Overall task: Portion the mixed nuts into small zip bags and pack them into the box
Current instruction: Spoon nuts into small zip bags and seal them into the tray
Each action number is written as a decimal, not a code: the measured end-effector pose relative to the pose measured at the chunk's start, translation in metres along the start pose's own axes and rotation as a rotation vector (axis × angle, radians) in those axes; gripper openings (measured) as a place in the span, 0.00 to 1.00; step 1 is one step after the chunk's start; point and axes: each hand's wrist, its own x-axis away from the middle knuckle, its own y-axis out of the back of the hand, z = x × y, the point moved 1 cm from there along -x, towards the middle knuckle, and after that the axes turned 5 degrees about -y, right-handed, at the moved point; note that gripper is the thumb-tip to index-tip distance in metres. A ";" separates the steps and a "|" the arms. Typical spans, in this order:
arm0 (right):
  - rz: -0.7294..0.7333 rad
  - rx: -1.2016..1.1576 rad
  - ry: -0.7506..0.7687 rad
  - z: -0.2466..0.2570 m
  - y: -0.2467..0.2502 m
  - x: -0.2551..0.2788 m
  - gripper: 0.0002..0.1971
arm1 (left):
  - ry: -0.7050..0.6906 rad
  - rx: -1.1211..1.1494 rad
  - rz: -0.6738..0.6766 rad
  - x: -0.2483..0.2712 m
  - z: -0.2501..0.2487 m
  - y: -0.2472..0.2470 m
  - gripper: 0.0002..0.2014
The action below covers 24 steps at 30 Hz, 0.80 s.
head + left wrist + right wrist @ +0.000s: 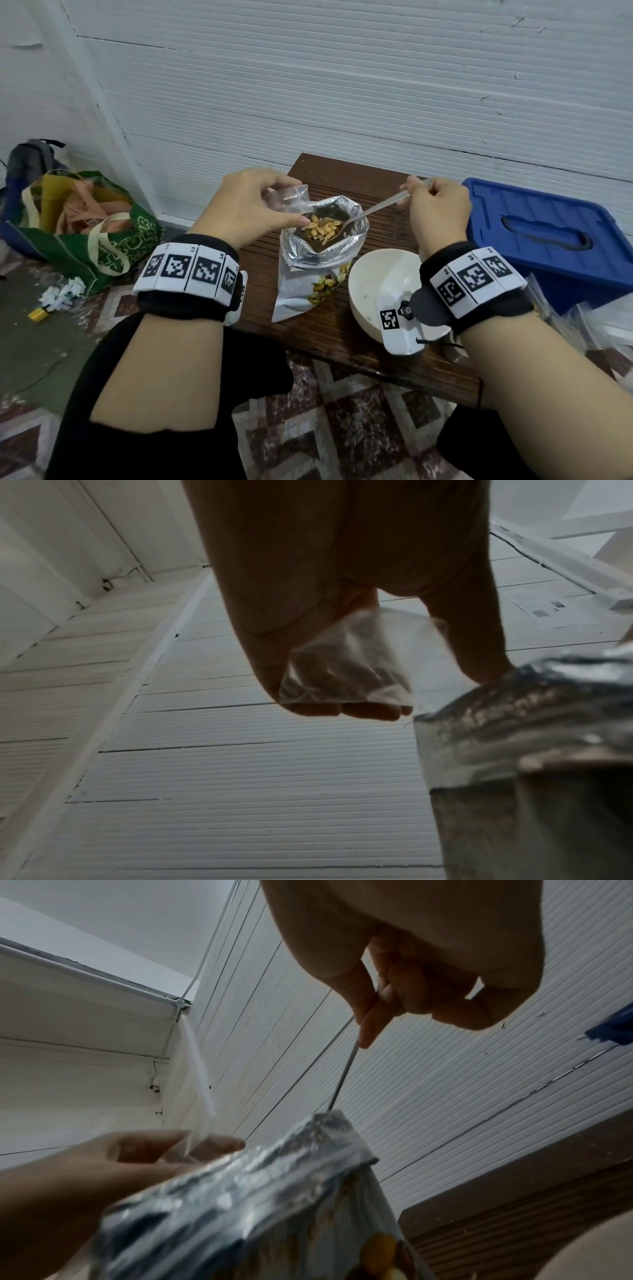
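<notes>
Right grip: right hand (436, 209) pinches the handle of a spoon (371, 208), fingers curled round it.
Spoon bowl: heaped with nuts (322, 229), level with the mouth of the foil pouch (318, 246).
Left grip: left hand (245, 205) pinches a small zip bag (289, 198) at its top; the bag looks empty.
Bag to spoon: just beside the pouch mouth, left of the load and apart from it.
Table (383, 356): carries the pouch and a white bowl (376, 284).
Box: blue box (548, 236), lid on, right of the table.
Progress: first scoop judged in hand; no filled bag visible; filling, sealing and packing remain.
</notes>
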 end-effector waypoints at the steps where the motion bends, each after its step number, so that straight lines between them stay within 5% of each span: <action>1: -0.010 0.008 0.006 0.003 0.002 -0.003 0.12 | 0.005 -0.004 0.015 0.000 0.000 0.001 0.27; 17: 0.070 -0.047 0.075 0.026 0.003 -0.009 0.18 | -0.039 -0.116 0.069 -0.003 -0.013 -0.017 0.27; 24: 0.252 -0.202 0.315 0.034 -0.001 0.015 0.08 | -0.093 -0.073 -0.020 -0.001 -0.026 -0.027 0.23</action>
